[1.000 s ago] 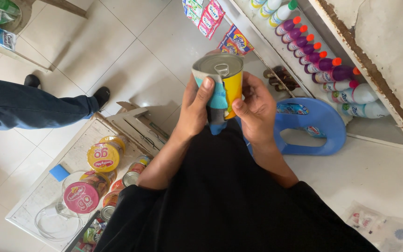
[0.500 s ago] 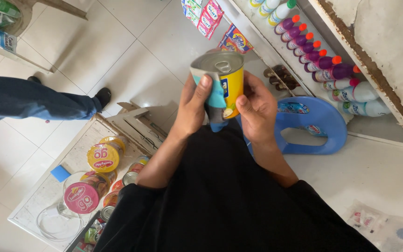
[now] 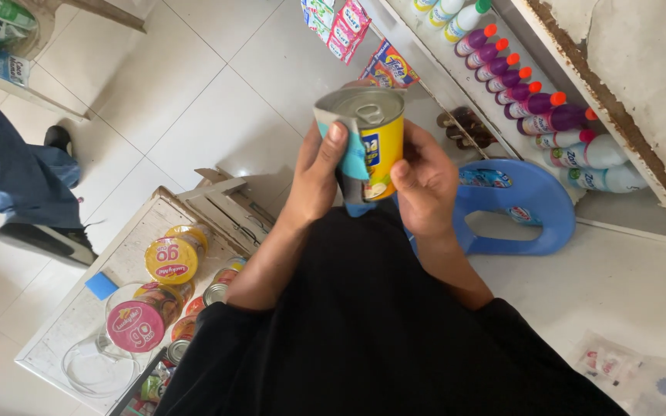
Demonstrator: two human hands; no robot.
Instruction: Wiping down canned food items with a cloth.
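Observation:
I hold a yellow tin can [image 3: 379, 139] with a silver pull-tab lid upright in front of my chest. My left hand [image 3: 319, 176] presses a light blue cloth [image 3: 352, 158] against the can's left side, thumb up near the rim. My right hand [image 3: 424, 181] grips the can from the right, thumb on its lower front. Both forearms come out of black sleeves.
A low white table [image 3: 79, 316] at lower left carries jars with yellow and pink lids [image 3: 169, 258], tins and a clear glass jar. A blue plastic stool [image 3: 529, 204] stands at right under a shelf of purple and white bottles [image 3: 533, 100]. Another person's leg [image 3: 17, 181] is at left.
The can has shifted slightly right and tilted a little in my hands, and my left thumb with the cloth has slid across its side. The other person's leg has moved.

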